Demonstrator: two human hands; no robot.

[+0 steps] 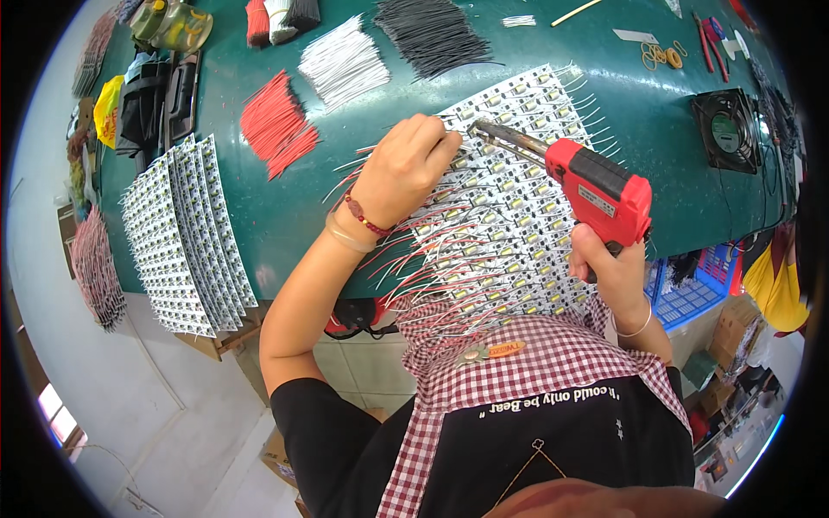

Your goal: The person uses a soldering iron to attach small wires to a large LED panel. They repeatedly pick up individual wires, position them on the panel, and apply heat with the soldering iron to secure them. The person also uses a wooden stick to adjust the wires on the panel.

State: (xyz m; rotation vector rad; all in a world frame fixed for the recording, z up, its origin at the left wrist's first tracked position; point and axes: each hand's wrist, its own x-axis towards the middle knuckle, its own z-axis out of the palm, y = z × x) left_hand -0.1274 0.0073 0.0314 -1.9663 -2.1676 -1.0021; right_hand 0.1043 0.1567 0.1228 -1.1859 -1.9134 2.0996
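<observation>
My right hand [609, 268] grips a red and black soldering gun [600, 190] by its handle. Its long metal tip reaches left over a white circuit board panel [509, 207] covered with small yellow components. Close to that tip, my left hand [410, 164] is closed in a pinch at the panel's far left edge; a thin wire seems to be between the fingertips, mostly hidden by them. Red, black and white wires [423, 263] stick out from the panel's left side, and more thin ones from its right. The panel's near end lies against a checked apron [527, 367].
Left of the panel lie bundles of red wires [278, 123], white wires [344, 63] and black wires [430, 36]. A stack of similar panels [177, 242] overhangs the table's left edge. On the right are a black fan [728, 129], red-handled pliers [713, 53] and a blue crate [695, 289].
</observation>
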